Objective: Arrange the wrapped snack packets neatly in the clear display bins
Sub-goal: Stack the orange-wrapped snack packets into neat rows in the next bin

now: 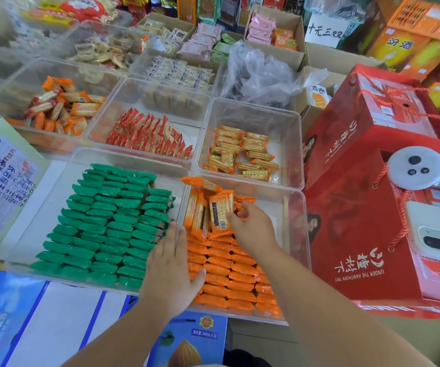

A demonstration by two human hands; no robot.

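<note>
**Two arms over the orange bin**

Forearms come in low over a blue carton at the counter's near edge, and both hands are at work in the orange bin. Left hand lies flat, fingers straight, pressed on the left edge of the orange rows right by the wall shared with the green bin. It holds nothing and looks to be steadying the stack. Right hand is further in, thumb and curled fingers nipping the side of a loose packet that stands on end among a few others at the back of the bin.

Green packets next door sit in tidy overlapping rows. That side looks done. Orange is roughly two thirds lined up, I'd say, with the far end a jumble and a bare strip down the right.

How will these handle? Light, I'd judge, with slick crinkly film over a stiff biscuit core, so they will slide and could crack if squeezed hard. Best hold is across the long sides of the body, not the crimped ends, which would just fold. Each one wants laying flat and nudging up against the last row.

Risk to watch: the upright ones toppling over the finished rows.
</note>
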